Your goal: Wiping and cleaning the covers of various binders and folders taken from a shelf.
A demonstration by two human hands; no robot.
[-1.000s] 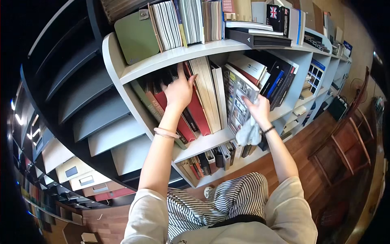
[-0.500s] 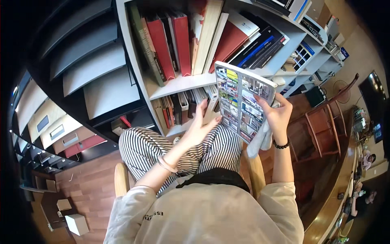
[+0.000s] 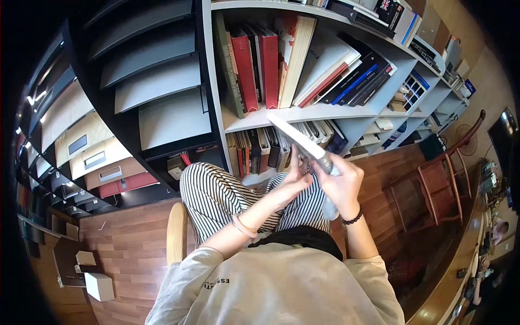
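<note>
A book (image 3: 297, 136) with a pale edge is tilted almost edge-on over my lap. My right hand (image 3: 342, 185) is closed round its near end, with a black bead bracelet on the wrist. Below those fingers hangs a grey cloth (image 3: 330, 207), pressed against the book by the same hand. My left hand (image 3: 288, 189) comes up on the book's left side, its fingers against the cover and its thumb close to my right hand. The cover's face is mostly hidden, as are some of the left fingertips.
In front, a white bookshelf (image 3: 249, 122) holds red binders (image 3: 269, 70), leaning books (image 3: 327, 70) and a lower row of thin volumes (image 3: 250, 151). Dark display racks (image 3: 168, 89) stand to the left. Wooden chairs (image 3: 441, 187) are at right; my chair's armrest (image 3: 176, 233) is beside me.
The book has turned from showing its picture-covered face to nearly edge-on, tipping left. My left hand has moved right to meet it. The view has shifted, so the shelves appear further right.
</note>
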